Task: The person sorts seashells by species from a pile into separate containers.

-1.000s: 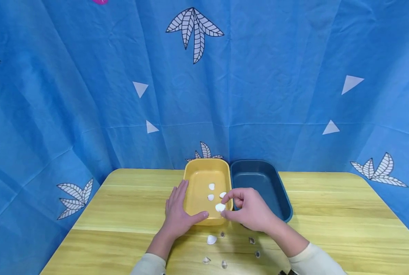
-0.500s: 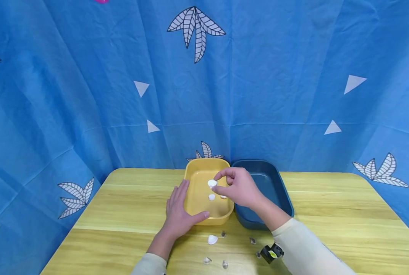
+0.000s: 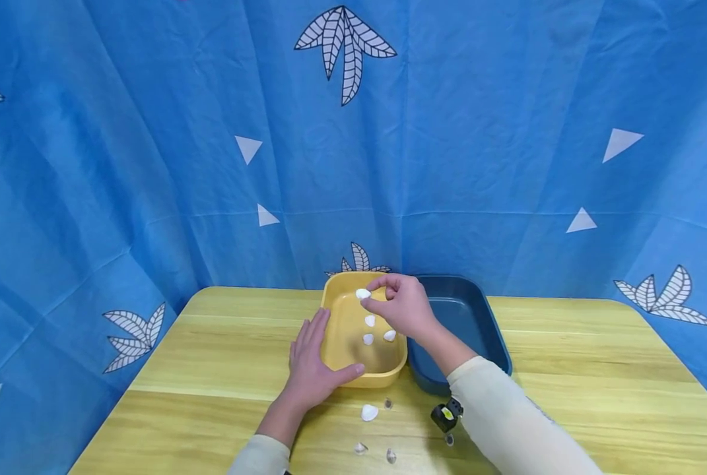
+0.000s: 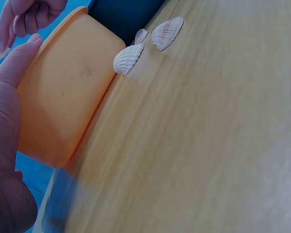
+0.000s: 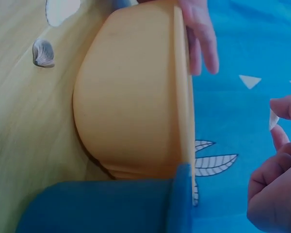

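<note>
Left hand (image 3: 314, 377): spread against yellow bin (image 3: 383, 380), presumably steadying it. Right hand (image 3: 406, 310), apart: thumb-and-finger pinch on white seashell (image 3: 362, 293), likely suiting its smallness.

We are counting one pale wooden table (image 3: 567, 382), one yellow rounded-rectangular plastic tray (image 3: 346, 330), one dark blue rounded-rectangular plastic tray (image 3: 461, 316), one bare left hand (image 3: 313, 367) and one bare right hand (image 3: 403, 305) — plus five white fan-shaped seashells (image 3: 369, 413) and four visible grey-brown seashells (image 3: 391, 456).

right hand (image 5: 277, 187) pinches a shell (image 5: 273, 119); yellow tray (image 5: 128, 92) nearby.
</note>
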The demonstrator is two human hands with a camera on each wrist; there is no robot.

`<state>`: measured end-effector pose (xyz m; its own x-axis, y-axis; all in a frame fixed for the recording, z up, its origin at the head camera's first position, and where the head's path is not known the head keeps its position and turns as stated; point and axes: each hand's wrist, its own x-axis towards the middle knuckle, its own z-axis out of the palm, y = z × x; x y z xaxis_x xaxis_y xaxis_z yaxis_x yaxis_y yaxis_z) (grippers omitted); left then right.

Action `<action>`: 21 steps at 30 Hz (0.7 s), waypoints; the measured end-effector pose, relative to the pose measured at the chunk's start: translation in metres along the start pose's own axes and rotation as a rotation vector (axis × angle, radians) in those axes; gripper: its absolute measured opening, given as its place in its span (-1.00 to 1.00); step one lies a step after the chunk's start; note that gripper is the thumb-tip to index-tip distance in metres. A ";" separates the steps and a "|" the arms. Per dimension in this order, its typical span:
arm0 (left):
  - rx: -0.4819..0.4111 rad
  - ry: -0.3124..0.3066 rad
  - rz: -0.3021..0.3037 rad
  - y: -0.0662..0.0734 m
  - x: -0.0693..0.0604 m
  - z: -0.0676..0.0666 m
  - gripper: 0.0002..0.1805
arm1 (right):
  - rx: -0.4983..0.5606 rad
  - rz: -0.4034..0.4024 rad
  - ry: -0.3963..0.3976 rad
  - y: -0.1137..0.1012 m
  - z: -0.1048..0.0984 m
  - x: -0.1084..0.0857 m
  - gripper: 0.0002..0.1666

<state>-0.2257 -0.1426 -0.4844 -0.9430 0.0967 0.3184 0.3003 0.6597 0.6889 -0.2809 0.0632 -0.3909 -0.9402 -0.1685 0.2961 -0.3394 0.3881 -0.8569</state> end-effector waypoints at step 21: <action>-0.002 0.002 -0.001 0.001 -0.001 0.000 0.28 | 0.008 0.162 0.044 0.029 0.030 0.017 -0.77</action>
<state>-0.2243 -0.1426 -0.4843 -0.9428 0.0947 0.3195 0.3001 0.6580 0.6907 -0.3060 0.0449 -0.4236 -0.9831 -0.0641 0.1715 -0.1828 0.3999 -0.8981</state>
